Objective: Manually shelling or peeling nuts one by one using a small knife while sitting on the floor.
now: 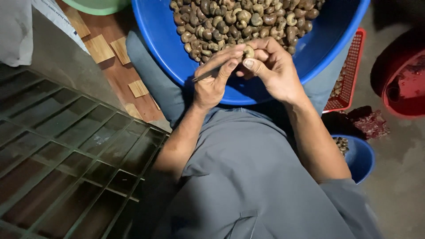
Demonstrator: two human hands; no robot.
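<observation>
Cashew nut (249, 52): one nut is held above the near rim of the large blue basin (159, 40), between the fingertips of both hands.

Count of items:
- One large blue basin, resting on the person's lap, holding a heap of cashew nuts (239, 22) too many to count.
- One thin metal pick (208, 74).
- One small blue bowl (361, 157) at the person's right side, with a few nuts in it.
- One red mesh tray (347, 75), partly under the basin's right edge.
- One red tub (405, 84) at far right on the floor.
- One green basin (95, 5), only its edge in view at top left.
- Several small wooden blocks (99, 48) on a brown board to the left.
- One metal grate (66, 150) at lower left.

Arm pose: both forearms rise from the lap and converge over the basin rim, wrists bent inward, the hands touching each other.

Hand state:
- Left hand (214, 82): fingers curled closed around the pick, whose tip points toward the nut; thumb and forefinger extend up to the nut.
- Right hand (272, 66): fingers curled, thumb and forefinger pinched on the nut.
</observation>
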